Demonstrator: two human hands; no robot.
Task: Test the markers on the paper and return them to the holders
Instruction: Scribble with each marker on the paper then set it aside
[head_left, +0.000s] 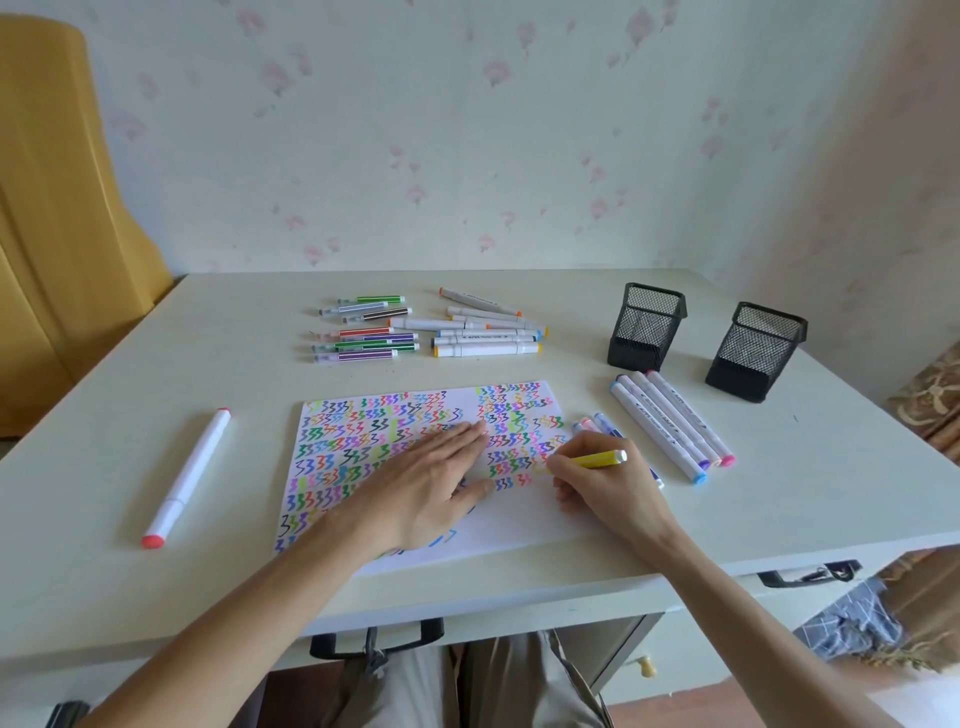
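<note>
A white paper covered in coloured zigzag marks lies at the table's front centre. My left hand rests flat on it with straight fingers. My right hand grips a yellow marker, its tip on the paper's right part. Two black mesh holders stand at the back right, and no markers show in them. Three thick white markers lie beside the paper on the right, with a few thin ones partly hidden behind my right hand.
Thin coloured markers and thick white markers lie in two groups at the back centre. A thick white marker with red ends lies alone at the left. A yellow chair stands at the far left.
</note>
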